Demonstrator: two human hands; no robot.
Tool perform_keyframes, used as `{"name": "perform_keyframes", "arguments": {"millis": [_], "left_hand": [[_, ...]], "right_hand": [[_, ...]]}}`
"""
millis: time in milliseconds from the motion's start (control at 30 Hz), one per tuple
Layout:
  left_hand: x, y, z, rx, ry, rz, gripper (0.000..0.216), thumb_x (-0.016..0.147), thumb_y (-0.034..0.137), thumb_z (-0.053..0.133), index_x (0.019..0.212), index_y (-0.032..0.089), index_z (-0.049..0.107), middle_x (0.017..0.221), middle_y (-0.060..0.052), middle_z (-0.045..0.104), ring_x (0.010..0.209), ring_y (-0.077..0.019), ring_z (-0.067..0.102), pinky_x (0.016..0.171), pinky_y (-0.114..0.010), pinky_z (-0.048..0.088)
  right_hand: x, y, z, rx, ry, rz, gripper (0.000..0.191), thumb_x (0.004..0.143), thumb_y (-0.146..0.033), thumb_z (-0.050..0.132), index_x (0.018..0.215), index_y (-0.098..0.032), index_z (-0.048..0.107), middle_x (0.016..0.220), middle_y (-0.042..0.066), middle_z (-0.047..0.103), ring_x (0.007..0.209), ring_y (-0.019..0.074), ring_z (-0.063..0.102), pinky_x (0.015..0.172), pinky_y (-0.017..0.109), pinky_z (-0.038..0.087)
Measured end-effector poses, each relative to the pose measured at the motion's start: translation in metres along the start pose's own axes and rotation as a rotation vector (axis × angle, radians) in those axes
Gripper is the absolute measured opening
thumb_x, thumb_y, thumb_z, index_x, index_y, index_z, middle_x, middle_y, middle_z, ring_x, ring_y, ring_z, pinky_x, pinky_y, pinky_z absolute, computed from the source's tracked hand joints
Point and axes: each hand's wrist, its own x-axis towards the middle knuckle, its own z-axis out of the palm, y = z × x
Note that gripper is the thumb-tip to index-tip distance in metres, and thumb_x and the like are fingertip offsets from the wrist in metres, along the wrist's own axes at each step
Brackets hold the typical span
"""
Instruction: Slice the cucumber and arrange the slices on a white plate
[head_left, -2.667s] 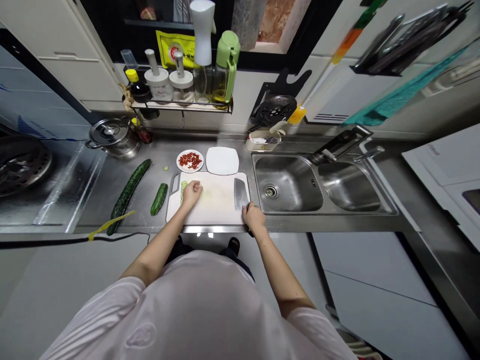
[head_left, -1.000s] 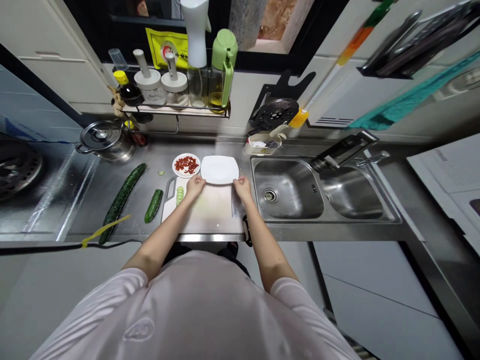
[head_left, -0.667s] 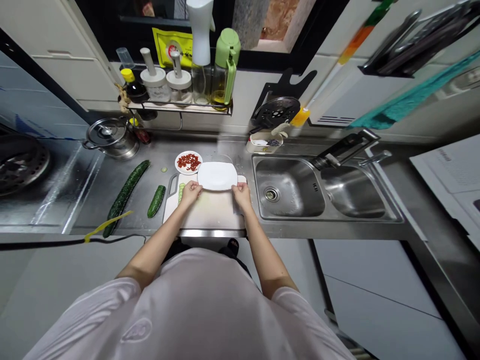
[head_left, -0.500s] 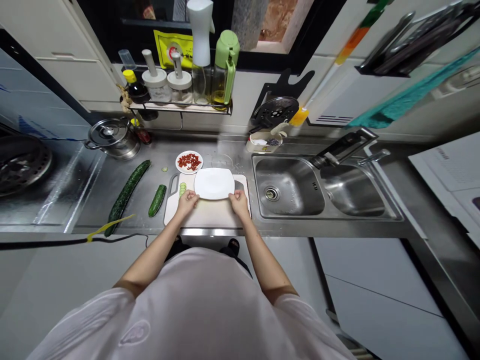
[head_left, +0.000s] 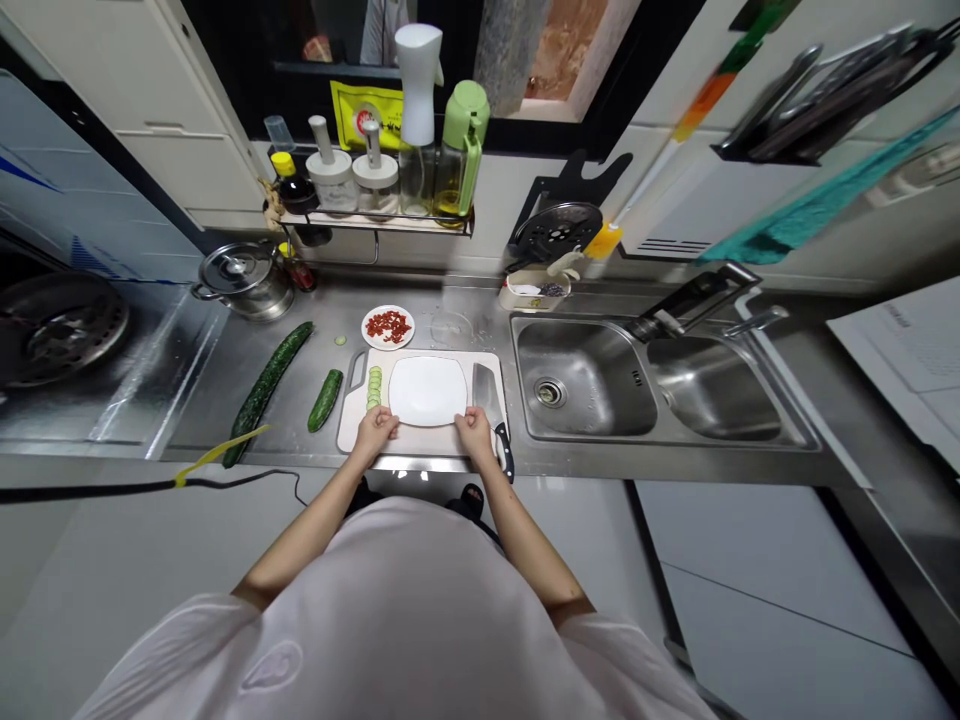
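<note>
Head view: from a distance, I am following a white plate (head_left: pixel 428 391) lying over the middle of a chopping board (head_left: pixel 427 441); I cannot tell whether its underside is fully touching the surface. The left hand (head_left: pixel 376 432) is pinching the plate's near left corner and the right hand (head_left: pixel 474 434) its near right corner, thumbs and fingers closed on the rim. I judge that this paired hold is sharing the weight evenly and leaving the dish's upper face uncovered.

On the board's left part, pale green cucumber slices (head_left: pixel 374 385) are lying in a row just beside the plate. On its right part a knife (head_left: pixel 484 392) is lying flat, its handle reaching past the near edge, probably put aside there to give the plate room and leave the handle easy to grasp.

Just beyond the board, a small round dish (head_left: pixel 367 331) is holding chopped red pieces (head_left: pixel 388 327), apparently gathered to stop them scattering. Left of the board, a short cucumber piece (head_left: pixel 325 400) is resting near, and a long cucumber (head_left: pixel 271 390) farther out. Right of the board, a double steel sink (head_left: pixel 600 405) is sitting in the counter (head_left: pixel 315 308).
</note>
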Motion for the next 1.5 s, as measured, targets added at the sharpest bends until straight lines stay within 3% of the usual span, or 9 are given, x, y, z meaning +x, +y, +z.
{"name": "perform_keyframes", "arguments": {"millis": [533, 800, 933, 1033, 1200, 1500], "left_hand": [[0.006, -0.029, -0.003, 0.058, 0.041, -0.011, 0.036, 0.061, 0.035, 0.072, 0.081, 0.018, 0.049, 0.056, 0.007, 0.054, 0.049, -0.0089, 0.056, 0.049, -0.023, 0.051], [0.006, -0.029, -0.002, 0.125, 0.054, -0.034, 0.031, 0.065, 0.035, 0.069, 0.084, 0.018, 0.052, 0.060, 0.004, 0.057, 0.051, -0.0101, 0.056, 0.053, -0.025, 0.051], [0.000, -0.015, -0.014, 0.377, 0.083, -0.017, 0.025, 0.075, 0.038, 0.060, 0.089, 0.018, 0.059, 0.063, 0.001, 0.059, 0.055, -0.0128, 0.058, 0.058, -0.026, 0.048], [-0.005, -0.004, -0.031, 0.751, 0.230, 0.138, 0.020, 0.077, 0.038, 0.058, 0.086, 0.020, 0.061, 0.067, 0.001, 0.060, 0.064, -0.0151, 0.059, 0.063, -0.026, 0.043], [-0.014, 0.002, -0.045, 1.106, 0.282, 0.214, 0.033, 0.079, 0.046, 0.058, 0.098, 0.020, 0.056, 0.086, -0.005, 0.063, 0.080, -0.0206, 0.060, 0.070, -0.029, 0.041], [-0.017, -0.001, -0.040, 1.188, 0.299, 0.232, 0.031, 0.083, 0.048, 0.053, 0.093, 0.019, 0.056, 0.094, -0.009, 0.062, 0.089, -0.0244, 0.060, 0.077, -0.032, 0.040]], "right_hand": [[0.000, 0.013, -0.001, -0.208, -0.009, 0.050, 0.029, 0.065, -0.042, 0.054, 0.084, -0.021, 0.051, 0.056, -0.006, 0.049, 0.056, 0.0176, 0.050, 0.059, 0.027, 0.037], [0.001, 0.012, -0.001, -0.282, -0.028, 0.045, 0.027, 0.069, -0.040, 0.053, 0.087, -0.020, 0.053, 0.057, -0.004, 0.053, 0.059, 0.0193, 0.054, 0.061, 0.028, 0.038], [0.000, 0.009, -0.003, -0.316, -0.053, 0.051, 0.029, 0.071, -0.040, 0.053, 0.091, -0.019, 0.054, 0.056, -0.005, 0.053, 0.058, 0.0199, 0.054, 0.060, 0.028, 0.038], [-0.001, 0.006, -0.005, -0.348, -0.063, 0.057, 0.031, 0.071, -0.040, 0.053, 0.093, -0.018, 0.055, 0.055, -0.005, 0.053, 0.058, 0.0201, 0.055, 0.060, 0.028, 0.037], [-0.005, 0.003, -0.007, -0.382, -0.093, 0.044, 0.038, 0.074, -0.042, 0.051, 0.102, -0.016, 0.055, 0.053, -0.006, 0.051, 0.057, 0.0202, 0.054, 0.059, 0.027, 0.036], [-0.012, 0.001, -0.013, -0.362, -0.067, 0.042, 0.046, 0.072, -0.044, 0.053, 0.107, -0.014, 0.057, 0.054, -0.005, 0.051, 0.060, 0.0208, 0.054, 0.061, 0.028, 0.036]]}}
